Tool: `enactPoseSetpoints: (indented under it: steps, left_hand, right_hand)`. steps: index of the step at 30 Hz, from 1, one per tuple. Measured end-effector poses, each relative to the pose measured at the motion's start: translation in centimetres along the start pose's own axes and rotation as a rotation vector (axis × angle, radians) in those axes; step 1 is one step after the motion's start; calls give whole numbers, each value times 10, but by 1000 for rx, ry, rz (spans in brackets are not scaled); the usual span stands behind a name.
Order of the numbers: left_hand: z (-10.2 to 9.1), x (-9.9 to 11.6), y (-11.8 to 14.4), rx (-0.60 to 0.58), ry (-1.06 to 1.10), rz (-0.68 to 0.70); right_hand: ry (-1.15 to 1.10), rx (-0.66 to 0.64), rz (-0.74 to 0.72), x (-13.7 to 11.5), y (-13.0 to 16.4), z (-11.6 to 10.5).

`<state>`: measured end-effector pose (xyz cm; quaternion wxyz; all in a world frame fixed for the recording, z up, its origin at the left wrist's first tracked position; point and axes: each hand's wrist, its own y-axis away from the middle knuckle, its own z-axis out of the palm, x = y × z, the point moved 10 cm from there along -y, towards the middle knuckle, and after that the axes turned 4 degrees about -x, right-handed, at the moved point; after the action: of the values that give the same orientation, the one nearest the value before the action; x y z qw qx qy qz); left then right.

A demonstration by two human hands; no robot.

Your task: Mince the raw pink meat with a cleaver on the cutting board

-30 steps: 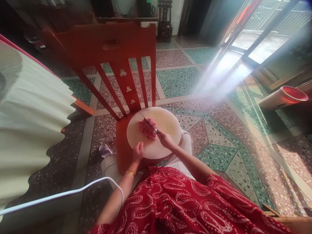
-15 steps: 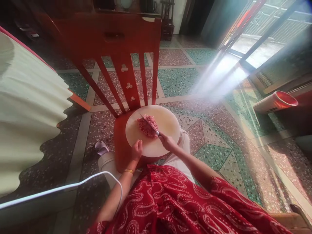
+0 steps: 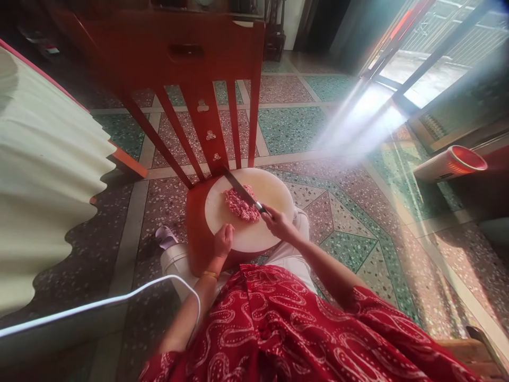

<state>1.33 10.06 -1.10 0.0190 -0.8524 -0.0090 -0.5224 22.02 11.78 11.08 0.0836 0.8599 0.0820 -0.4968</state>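
Note:
A round, pale cutting board (image 3: 270,185) rests on the seat of a red wooden chair (image 3: 196,228). Minced meat (image 3: 237,208) lies in a flattened heap near its middle. My right hand (image 3: 279,223) is closed around the dark handle of a kitchen knife (image 3: 239,187), whose blade slants over the meat toward the chair back. The blade appears lifted above the heap. At the board's near left edge, my left hand (image 3: 224,240) is curled into a fist. Whether anything is inside that fist cannot be seen.
A pale cloth with a wavy hem (image 3: 47,185) hangs at the left. In front of it runs a white cable (image 3: 119,298), ending near my left forearm. A waste bin (image 3: 449,164) stands on the patterned floor at the right, below a bright doorway.
The knife has risen out of the meat, so more of its blade shows. My right hand has shifted slightly to the right. My left fist stays at the board's edge.

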Motion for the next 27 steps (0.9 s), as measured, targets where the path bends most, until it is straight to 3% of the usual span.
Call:
enactPoseSetpoints:
  steps: [3, 5, 8, 10, 14, 16, 18, 20, 22, 24, 27]
  left_hand:
    - [0, -2, 0, -4, 7, -24]
    - [-2, 0, 1, 8, -2, -19]
    - [-5, 4, 2, 33, -32, 4]
    - [-5, 5, 2, 32, -21, 3]
    - [-1, -1, 2, 6, 13, -27]
    - [-2, -3, 2, 10, 6, -33]
    - [-2, -2, 2, 16, -16, -17]
    - [-3, 0, 2, 22, -45, 4]
    - [-2, 1, 1, 10, -47, 4]
    - [0, -1, 1, -8, -17, -15]
    - [1, -3, 1, -8, 18, -36]
  right_hand:
    - [4, 109, -158, -24, 5, -12]
    - [42, 135, -155, -15, 8, -6]
    - [140, -11, -1, 16, 8, 18]
    - [165, -74, 52, 20, 8, 22]
    - [79, 10, -132, -23, 9, 2]
    - [55, 82, -205, -30, 10, -3]
    - [48, 94, -125, -12, 10, 2]
    - [30, 11, 42, 16, 8, 16]
    - [-3, -66, 120, 26, 7, 22]
    - [-32, -56, 35, 9, 3, 14]
    - [-13, 75, -163, -19, 0, -6]
